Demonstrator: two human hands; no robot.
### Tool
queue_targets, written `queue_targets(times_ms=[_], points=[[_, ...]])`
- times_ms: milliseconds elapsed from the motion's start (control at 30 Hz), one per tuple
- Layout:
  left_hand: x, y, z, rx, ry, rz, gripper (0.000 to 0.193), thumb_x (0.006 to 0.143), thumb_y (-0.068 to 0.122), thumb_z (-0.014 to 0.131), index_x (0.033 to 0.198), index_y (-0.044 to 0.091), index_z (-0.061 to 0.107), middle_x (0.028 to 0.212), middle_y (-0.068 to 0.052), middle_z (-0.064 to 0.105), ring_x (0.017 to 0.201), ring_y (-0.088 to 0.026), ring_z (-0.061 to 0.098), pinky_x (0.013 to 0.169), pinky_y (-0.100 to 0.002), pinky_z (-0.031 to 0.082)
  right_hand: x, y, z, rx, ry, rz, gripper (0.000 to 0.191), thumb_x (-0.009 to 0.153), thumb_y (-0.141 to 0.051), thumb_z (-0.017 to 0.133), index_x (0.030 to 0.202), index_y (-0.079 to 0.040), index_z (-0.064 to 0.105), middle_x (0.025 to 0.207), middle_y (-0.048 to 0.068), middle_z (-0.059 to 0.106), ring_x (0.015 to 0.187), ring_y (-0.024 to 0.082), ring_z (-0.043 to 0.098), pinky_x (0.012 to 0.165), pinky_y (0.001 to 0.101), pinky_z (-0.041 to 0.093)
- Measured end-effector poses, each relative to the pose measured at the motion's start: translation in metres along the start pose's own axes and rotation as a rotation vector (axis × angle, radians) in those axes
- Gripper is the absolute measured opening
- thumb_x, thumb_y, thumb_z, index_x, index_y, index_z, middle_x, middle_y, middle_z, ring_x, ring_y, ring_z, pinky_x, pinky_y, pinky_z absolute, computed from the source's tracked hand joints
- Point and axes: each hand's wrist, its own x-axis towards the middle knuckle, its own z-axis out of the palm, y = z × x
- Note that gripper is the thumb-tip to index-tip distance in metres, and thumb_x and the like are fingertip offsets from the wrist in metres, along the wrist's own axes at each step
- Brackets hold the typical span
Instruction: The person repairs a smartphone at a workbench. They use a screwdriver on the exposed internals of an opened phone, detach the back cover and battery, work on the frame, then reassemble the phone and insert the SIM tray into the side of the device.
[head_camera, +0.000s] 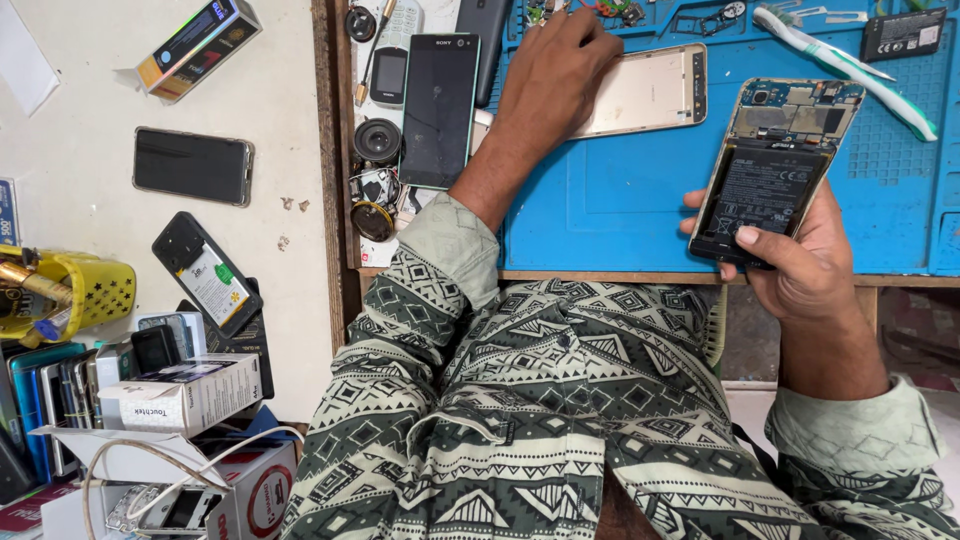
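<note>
My right hand (800, 260) holds an opened smartphone (775, 170) with its back off, so the black battery and circuit board show; my thumb lies across its lower edge. My left hand (555, 75) reaches forward over the blue work mat (620, 210), fingers curled down at the top edge among small parts, beside a gold phone back cover (650, 92). What the fingertips touch is hidden.
A black smartphone (438, 110) lies face up left of the mat, with small round speakers (377, 140) and an old keypad phone (392, 50). A toothbrush (850, 65) and loose battery (903, 35) lie at the mat's far right. Phones, boxes and a yellow basket (95, 290) crowd the left.
</note>
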Motion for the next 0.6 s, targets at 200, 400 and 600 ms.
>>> queue_targets(times_ms=[200, 400, 600], points=[[0.0003, -0.0045, 0.0011, -0.136, 0.007, -0.021, 0.009, 0.093, 0.012, 0.077, 0.101, 0.008, 0.077, 0.092, -0.004, 0.061, 0.088, -0.024, 0.06, 0.081, -0.042, 0.049, 0.0005, -0.0009, -0.0011, -0.012, 0.006, 0.008, 0.056, 0.097, 0.002, 0.056, 0.15, 0.003, 0.035, 0.126, 0.035, 0.062, 0.107, 0.034, 0.072, 0.063, 0.0287, 0.058], [0.0007, -0.0041, 0.0011, -0.098, -0.029, 0.002, 0.013, 0.092, 0.009, 0.076, 0.105, 0.008, 0.077, 0.093, -0.004, 0.061, 0.089, -0.024, 0.06, 0.082, -0.041, 0.049, 0.0028, -0.002, -0.0035, -0.031, -0.008, 0.004, 0.059, 0.096, 0.002, 0.054, 0.152, 0.002, 0.035, 0.125, 0.033, 0.063, 0.112, 0.035, 0.072, 0.061, 0.0285, 0.058], [0.0019, -0.0053, 0.0019, -0.073, -0.044, 0.021, 0.016, 0.091, 0.006, 0.076, 0.107, 0.008, 0.077, 0.094, -0.005, 0.061, 0.088, -0.024, 0.059, 0.081, -0.041, 0.049, 0.0038, -0.0013, -0.0057, -0.038, 0.003, 0.003, 0.057, 0.096, 0.003, 0.054, 0.15, 0.002, 0.037, 0.124, 0.031, 0.064, 0.113, 0.036, 0.072, 0.059, 0.0282, 0.058]])
